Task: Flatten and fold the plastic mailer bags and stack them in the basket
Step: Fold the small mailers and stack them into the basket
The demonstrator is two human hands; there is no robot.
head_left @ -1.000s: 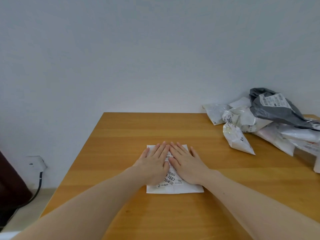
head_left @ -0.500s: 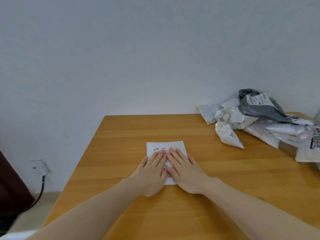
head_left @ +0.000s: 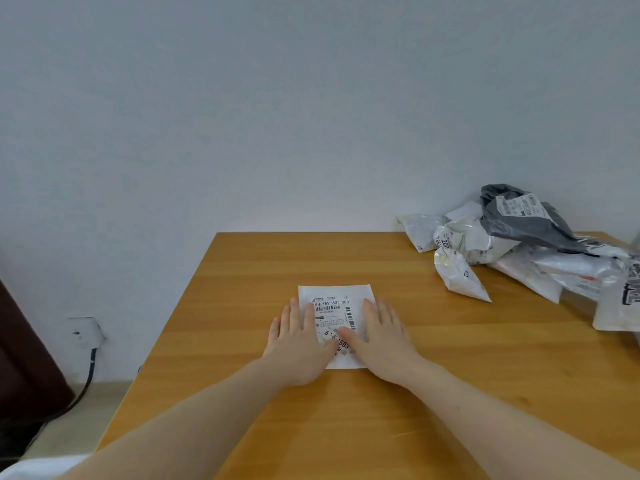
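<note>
A small white mailer bag [head_left: 335, 306] with a printed shipping label lies flat in the middle of the wooden table [head_left: 346, 427]. My left hand [head_left: 298, 344] presses flat on the bag's left edge, fingers straight. My right hand [head_left: 382, 341] presses flat on its right edge, thumb across the label. A heap of crumpled mailer bags [head_left: 519, 247], white ones and a grey one [head_left: 526, 220], sits at the table's far right. No basket is in view.
The table stands against a plain white wall [head_left: 311, 116]. To its left, a wall socket [head_left: 85, 332] with a black cable hangs near the floor, beside a dark piece of furniture [head_left: 24, 368]. A white bag [head_left: 620, 306] stands at the right edge.
Both hands slid toward me down the bag, then spread apart to its left and right edges, uncovering the label. The camera view shifted slightly.
</note>
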